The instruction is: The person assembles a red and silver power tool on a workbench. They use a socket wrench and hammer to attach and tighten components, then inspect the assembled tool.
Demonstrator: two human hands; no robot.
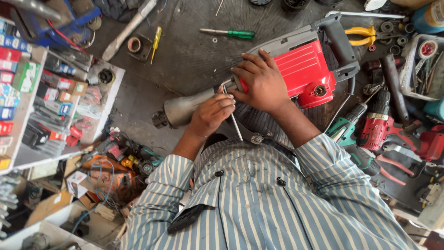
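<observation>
View from the head camera, looking down over a striped shirt (pixel 259 203) at a cluttered dark workbench (pixel 185 60). A red and grey demolition hammer (pixel 296 69) lay on its side across the centre of the frame, its red motor housing toward the upper right and its grey metal nose (pixel 182 110) pointing to the lower left, past the bench edge. The right hand (pixel 262 82) was spread over the junction of red housing and grey barrel, palm down and fingers curled against the body, pinning the tool. The left hand (pixel 210 113) was closed around a thin L-shaped metal key (pixel 233 121), whose long arm projected toward the lower centre of the frame; the short end met the tool just beside the right hand, though the exact seat was hidden by the fingers. A green-handled screwdriver (pixel 231 33) and a yellow-handled screwdriver (pixel 156 42) lay well apart at the upper centre and upper left; cordless drills (pixel 377 122) and pliers (pixel 363 34) crowded the right side. As a judgement: if the key sat shallowly in its fastener, turning force could make it slip, rounding the socket or driving the knuckles into the housing; the overhanging nose could also let the tool roll if the right hand relaxed.
</observation>
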